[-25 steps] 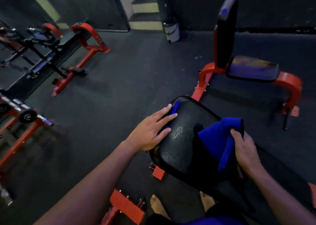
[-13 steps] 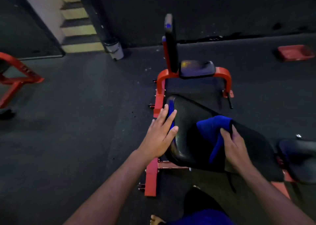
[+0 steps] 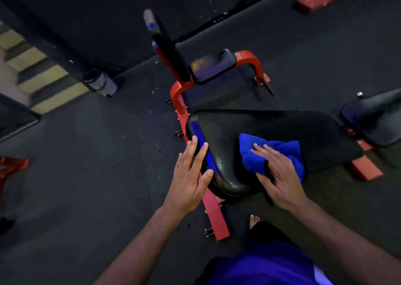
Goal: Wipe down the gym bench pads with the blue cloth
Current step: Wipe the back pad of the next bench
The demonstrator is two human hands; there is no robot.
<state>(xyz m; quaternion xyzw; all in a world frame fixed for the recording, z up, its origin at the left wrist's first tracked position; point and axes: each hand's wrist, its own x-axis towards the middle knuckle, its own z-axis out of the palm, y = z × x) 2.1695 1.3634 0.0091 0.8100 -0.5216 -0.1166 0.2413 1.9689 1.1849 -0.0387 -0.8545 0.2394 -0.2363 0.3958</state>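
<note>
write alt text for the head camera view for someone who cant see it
A person's right hand presses a blue cloth flat on a black gym bench pad, while the left hand rests with straight fingers on the pad's left edge. The red frame stands on dark flooring; another bench is behind.

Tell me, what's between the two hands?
In the head view, only the black bench pad lies between the left hand on its edge and the right hand pressing the blue cloth.
</note>
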